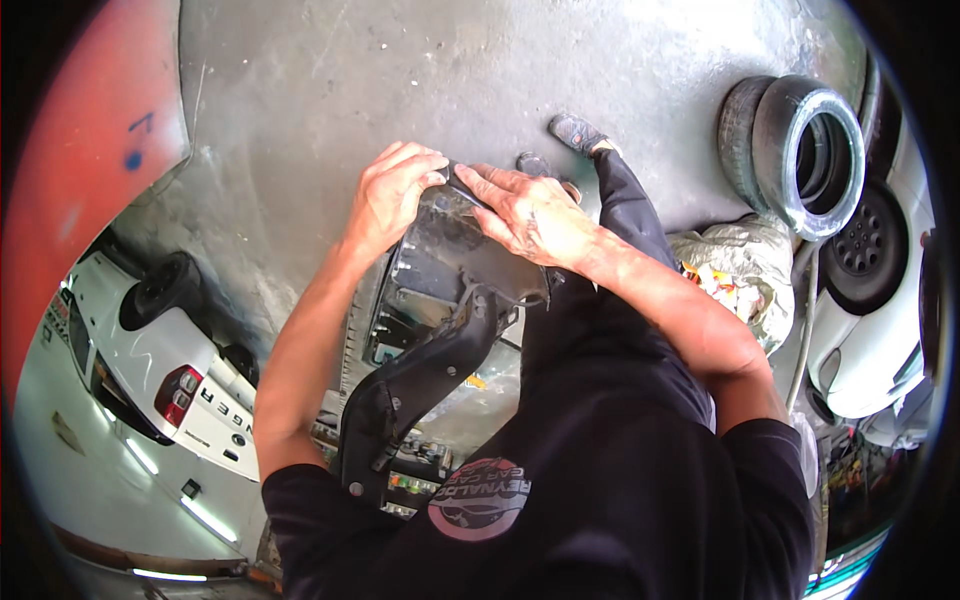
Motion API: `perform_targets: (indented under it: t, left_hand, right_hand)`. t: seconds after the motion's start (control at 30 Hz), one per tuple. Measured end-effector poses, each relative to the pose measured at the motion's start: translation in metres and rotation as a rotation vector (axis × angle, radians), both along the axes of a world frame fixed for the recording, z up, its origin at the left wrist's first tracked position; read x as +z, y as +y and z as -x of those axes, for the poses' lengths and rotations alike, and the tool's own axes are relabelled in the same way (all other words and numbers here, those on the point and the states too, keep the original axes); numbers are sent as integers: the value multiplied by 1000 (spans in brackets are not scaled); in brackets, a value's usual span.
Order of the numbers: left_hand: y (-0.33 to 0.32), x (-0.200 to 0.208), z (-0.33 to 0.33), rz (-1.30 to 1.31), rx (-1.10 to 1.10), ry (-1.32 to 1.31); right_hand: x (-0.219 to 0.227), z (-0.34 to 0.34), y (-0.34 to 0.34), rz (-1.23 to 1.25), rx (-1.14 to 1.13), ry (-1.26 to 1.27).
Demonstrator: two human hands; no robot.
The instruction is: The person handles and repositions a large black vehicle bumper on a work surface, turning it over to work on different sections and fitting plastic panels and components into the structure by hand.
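Observation:
A long, dark plastic car part [425,370] with a curved body and several round fasteners extends from beside my torso up toward my hands. Its far end is a broad, dusty flap [455,235]. At the top corner of that flap, my left hand [395,190] pinches the edge between thumb and bent fingers. My right hand [530,215] is closed over the same edge just to the right, its fingers reaching toward the left ones. Part of the rim is hidden under the right palm.
Two worn tires [808,160] stand at the right, beside a pale sack [745,270] with litter. A silver car [865,345] is beyond them. On the left are a red body panel [95,160] and a white pickup [170,365]. My shoe [578,132] rests on the concrete floor [330,70].

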State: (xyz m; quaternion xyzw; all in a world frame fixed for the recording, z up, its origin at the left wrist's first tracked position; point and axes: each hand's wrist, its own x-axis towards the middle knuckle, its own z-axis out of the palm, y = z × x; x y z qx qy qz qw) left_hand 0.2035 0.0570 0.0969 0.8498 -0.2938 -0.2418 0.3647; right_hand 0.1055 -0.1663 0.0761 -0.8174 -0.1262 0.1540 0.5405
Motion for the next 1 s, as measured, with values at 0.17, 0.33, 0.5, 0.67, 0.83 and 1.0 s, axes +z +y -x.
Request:
perform_targets:
  t: [0.17, 0.33, 0.5, 0.67, 0.83, 1.0]
  left_hand:
    - [0, -1, -13, -20, -133, 53]
    - [2, -3, -18, 13, -93, 210]
    - [0, 0, -13, 4, 12, 318]
    - [0, -4, 11, 95, 265, 452]
    - [-5, 9, 47, 40, 462, 252]
    - [-3, 15, 55, 115, 387, 389]
  right_hand:
    - [2, -1, 0, 34, -2, -13]
    - [0, 1, 2, 34, -11, -18]
    - [-1, 2, 6, -8, -25, 41]
    - [-3, 3, 7, -8, -25, 73]
    - [-9, 6, 10, -24, -110, -4]
    - [-12, 6, 12, -44, -102, -19]
